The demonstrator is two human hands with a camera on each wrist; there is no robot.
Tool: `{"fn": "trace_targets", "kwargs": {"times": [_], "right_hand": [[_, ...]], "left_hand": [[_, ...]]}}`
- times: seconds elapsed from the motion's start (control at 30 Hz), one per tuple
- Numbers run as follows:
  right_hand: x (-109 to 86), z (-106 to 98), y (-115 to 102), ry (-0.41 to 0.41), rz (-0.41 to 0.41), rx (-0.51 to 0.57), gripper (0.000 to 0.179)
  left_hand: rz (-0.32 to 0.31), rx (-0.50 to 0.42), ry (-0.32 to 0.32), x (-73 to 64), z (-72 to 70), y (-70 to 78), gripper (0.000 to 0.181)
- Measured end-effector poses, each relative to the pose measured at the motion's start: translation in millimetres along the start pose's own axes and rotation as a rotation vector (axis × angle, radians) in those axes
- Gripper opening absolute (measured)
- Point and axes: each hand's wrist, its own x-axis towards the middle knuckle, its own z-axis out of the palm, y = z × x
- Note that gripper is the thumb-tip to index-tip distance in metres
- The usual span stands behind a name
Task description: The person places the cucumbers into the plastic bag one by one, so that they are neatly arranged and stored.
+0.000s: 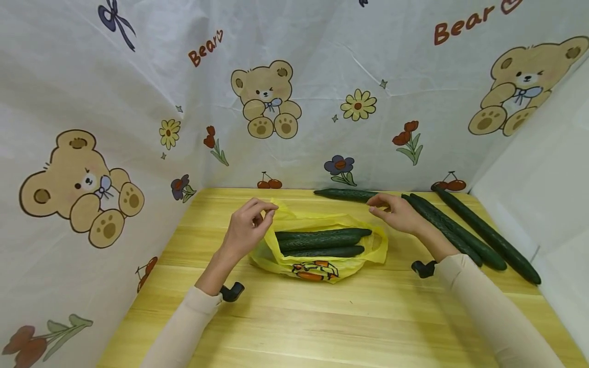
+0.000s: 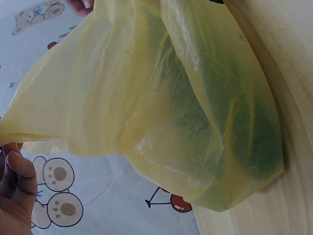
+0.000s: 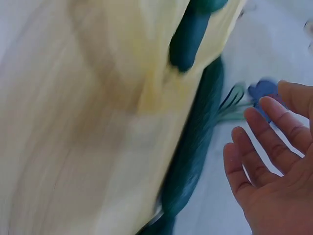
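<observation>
Centre of the head frame, on the wooden table: yellow bag, mouth upward, at least two cucumbers inside, lying left to right. Left hand, left of centre, pinches the bag's rim at its left end, that side raised. Right hand, right of centre: fingers loose and spread, nothing held, near the back cucumber, which lies along the rear table edge. Three loose cucumbers slant at frame right.

Handling notes (judgement): a firm left pinch with the rim high should give the widest mouth. Thin film may fold inward or tear, so any cucumber is best entered end-first, low, parallel to those inside. Grip near its middle for balance; avoid snagging the loop at the bag's right end.
</observation>
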Motion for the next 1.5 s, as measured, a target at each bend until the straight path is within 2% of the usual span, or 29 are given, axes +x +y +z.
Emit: {"fn": "trace_targets", "kwargs": {"times": [0.27,0.47,0.63,0.77,0.93,1.1,1.23,1.5], "right_hand": [[6.7,-4.1,36.2,0.055,0.14,-0.005,0.041],[18.0,1.4,58.6,0.132,0.134,-0.075,0.037],[31.6,5.8,75.2,0.17,0.122,-0.136,0.045],[40.3,9.0,86.0,0.159,0.146,-0.185,0.053],[45.8,10.1,100.4,0.074,0.233,-0.216,0.061],[47.6,10.9,104.9,0.063,0.268,-0.187,0.056],[50.1,11.7,103.3,0.085,0.26,-0.162,0.051],[47.2,11.5,100.9,0.073,0.241,-0.175,0.049]], "left_hand": [[0.013,0.002,0.015,3.9,-2.7,1.0,0.013],[0.026,-0.006,0.022,6.9,-3.2,2.3,0.013],[0.018,-0.012,0.024,4.1,-1.5,-0.2,0.013],[0.007,-0.006,0.023,1.6,-1.7,-1.9,0.013],[0.009,-0.015,0.021,2.0,-1.7,-2.6,0.013],[0.013,-0.021,0.011,4.1,0.6,-2.6,0.013],[0.006,-0.017,0.009,4.0,0.6,-2.2,0.013],[-0.004,-0.02,0.011,0.5,3.4,-4.4,0.013]]}}
